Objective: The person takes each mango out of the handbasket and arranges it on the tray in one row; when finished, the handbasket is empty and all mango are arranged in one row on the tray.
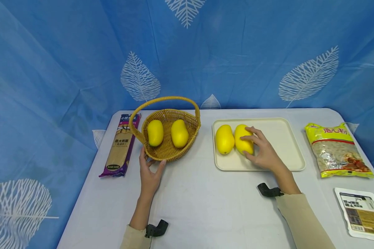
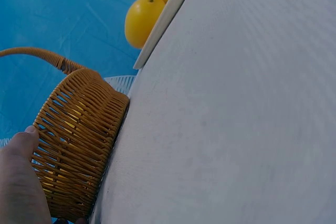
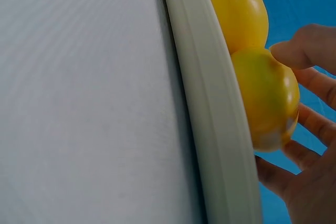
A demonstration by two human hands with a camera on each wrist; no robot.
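Note:
A wicker basket (image 1: 168, 152) with a tall arched handle stands at the left, with two yellow mangoes inside, one on the left (image 1: 155, 133) and one on the right (image 1: 179, 134). My left hand (image 1: 149, 180) holds its near side, thumb (image 2: 26, 142) against the wicker at the rim. To the right, a cream tray (image 1: 280, 145) bears two more mangoes side by side. Around the right-hand mango (image 1: 243, 133) my right hand (image 1: 265, 152) curls its thumb and fingers. The other mango (image 1: 224, 140) touches it on the left.
A purple pack of noodles (image 1: 119, 145) lies left of the basket. Right of the tray lie a yellow-and-clear food bag (image 1: 338, 150) and a white flat packet (image 1: 361, 214). Behind the white-covered table (image 1: 205, 204) hangs a blue leaf-patterned cloth (image 1: 230, 62).

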